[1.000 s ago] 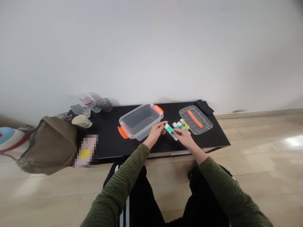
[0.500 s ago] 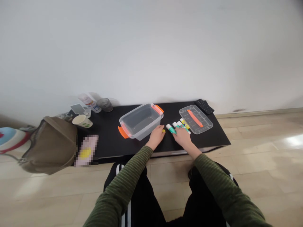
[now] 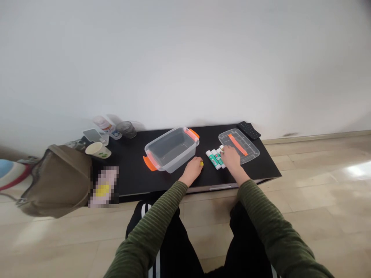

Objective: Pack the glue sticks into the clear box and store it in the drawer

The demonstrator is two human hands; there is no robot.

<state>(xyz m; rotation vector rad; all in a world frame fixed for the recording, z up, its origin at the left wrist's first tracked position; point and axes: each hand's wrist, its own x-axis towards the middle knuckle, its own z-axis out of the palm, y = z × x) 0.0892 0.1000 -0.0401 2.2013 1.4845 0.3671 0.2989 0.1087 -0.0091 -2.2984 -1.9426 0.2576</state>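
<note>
Several glue sticks lie side by side on the black table (image 3: 133, 175); a green-and-white glue stick (image 3: 213, 159) is the leftmost. My right hand (image 3: 232, 158) is at the right end of the row, its fingers closed round a glue stick with a pale cap (image 3: 222, 148); the hand covers most of it. To the left, my left hand (image 3: 192, 170) rests low at the table with curled fingers round a small yellow thing (image 3: 201, 164), mostly hidden. Beyond that hand stands a clear plastic box (image 3: 176, 164) with orange latches, its top uncovered.
The clear lid (image 3: 253, 154) with an orange handle lies right of the glue sticks, near a dark patterned object (image 3: 249, 130). At the left are a paper cup (image 3: 97, 150), a glass (image 3: 126, 129), a spray bottle (image 3: 108, 128) and a brown bag (image 3: 62, 179). A wall rises behind.
My right hand has shifted right along the row, uncovering more of the green-and-white glue sticks, which now lie closer together. My left hand stays beside the box with the yellow thing.
</note>
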